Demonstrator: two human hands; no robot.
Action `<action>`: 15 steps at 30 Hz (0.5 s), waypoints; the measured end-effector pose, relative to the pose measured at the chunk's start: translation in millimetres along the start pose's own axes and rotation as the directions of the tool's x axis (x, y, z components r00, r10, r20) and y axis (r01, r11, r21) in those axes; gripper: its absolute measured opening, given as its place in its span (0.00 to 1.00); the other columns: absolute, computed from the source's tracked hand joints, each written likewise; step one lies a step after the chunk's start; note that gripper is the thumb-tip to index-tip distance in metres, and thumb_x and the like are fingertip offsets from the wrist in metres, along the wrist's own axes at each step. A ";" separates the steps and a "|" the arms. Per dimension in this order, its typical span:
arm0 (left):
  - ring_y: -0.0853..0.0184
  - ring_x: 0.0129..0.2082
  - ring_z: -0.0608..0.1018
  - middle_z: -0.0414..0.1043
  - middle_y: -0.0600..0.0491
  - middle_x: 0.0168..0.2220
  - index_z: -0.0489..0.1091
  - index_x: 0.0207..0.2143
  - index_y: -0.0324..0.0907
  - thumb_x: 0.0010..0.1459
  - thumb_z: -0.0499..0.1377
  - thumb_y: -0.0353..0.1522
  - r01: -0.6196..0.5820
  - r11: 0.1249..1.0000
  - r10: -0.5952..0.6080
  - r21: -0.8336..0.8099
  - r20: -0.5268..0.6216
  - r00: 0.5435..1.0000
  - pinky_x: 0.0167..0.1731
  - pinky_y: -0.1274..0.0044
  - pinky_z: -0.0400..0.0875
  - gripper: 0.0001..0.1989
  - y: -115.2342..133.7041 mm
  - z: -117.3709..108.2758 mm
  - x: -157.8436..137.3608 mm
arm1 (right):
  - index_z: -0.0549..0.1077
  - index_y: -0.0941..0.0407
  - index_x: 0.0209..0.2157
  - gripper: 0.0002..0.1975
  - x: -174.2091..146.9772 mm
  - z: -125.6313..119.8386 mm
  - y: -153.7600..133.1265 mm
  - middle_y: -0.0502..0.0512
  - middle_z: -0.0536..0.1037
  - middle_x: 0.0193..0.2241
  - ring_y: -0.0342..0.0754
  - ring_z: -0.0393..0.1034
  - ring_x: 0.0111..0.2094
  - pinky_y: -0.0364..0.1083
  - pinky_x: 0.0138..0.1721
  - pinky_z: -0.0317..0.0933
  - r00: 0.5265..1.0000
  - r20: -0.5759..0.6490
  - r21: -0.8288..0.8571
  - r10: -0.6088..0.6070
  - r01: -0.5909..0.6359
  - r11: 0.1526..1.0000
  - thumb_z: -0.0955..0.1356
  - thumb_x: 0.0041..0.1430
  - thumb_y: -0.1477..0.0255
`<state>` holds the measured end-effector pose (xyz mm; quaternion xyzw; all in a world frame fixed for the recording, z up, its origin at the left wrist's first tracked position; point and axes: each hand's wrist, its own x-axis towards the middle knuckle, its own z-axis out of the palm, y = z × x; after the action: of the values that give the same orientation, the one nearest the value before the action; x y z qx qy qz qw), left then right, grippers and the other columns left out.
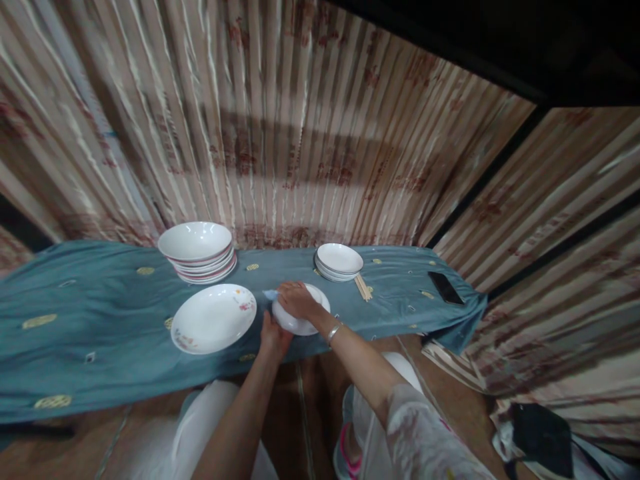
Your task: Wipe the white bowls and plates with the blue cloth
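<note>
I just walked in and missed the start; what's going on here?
A person's left hand holds a white dish at its left edge, while the right hand lies over it, a pale bluish cloth-like piece showing at the fingers. A flowered plate sits to the left; a taller dish stack and a smaller dish stack stand farther back.

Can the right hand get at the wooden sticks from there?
Probably yes: nothing seems to cover the wooden sticks beside the smaller stack of dishes, though the right hand is busy at the white dish.
</note>
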<state>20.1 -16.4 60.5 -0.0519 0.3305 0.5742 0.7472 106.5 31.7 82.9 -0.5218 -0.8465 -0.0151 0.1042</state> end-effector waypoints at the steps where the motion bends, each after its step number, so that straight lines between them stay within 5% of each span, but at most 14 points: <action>1: 0.61 0.52 0.75 0.76 0.43 0.46 0.68 0.51 0.38 0.68 0.42 0.37 -0.014 1.000 0.014 0.008 -0.017 1.000 0.48 0.72 0.72 0.21 -0.2 1.4 -1.1 | 0.72 0.59 0.45 0.13 1.1 1.3 3.7 0.60 0.76 0.46 0.52 0.67 0.50 0.53 0.55 0.55 1.000 -0.003 0.003 0.029 -0.029 1.000 0.58 0.66 0.74; 15: 0.61 0.56 0.72 0.75 0.45 0.50 0.67 0.54 0.38 0.66 0.47 0.32 -0.049 0.993 0.054 0.107 -0.047 0.997 0.51 0.71 0.71 0.18 -0.8 5.6 -6.6 | 0.68 0.65 0.53 0.18 -24.2 8.1 49.1 0.68 0.73 0.53 0.51 0.66 0.57 0.49 0.58 0.58 0.975 -0.026 0.030 0.220 -0.219 0.975 0.60 0.64 0.76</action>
<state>22.5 -19.5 68.3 -0.0181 0.3804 0.5734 0.7253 159.1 33.9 66.2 -0.6103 -0.7823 0.0000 0.1246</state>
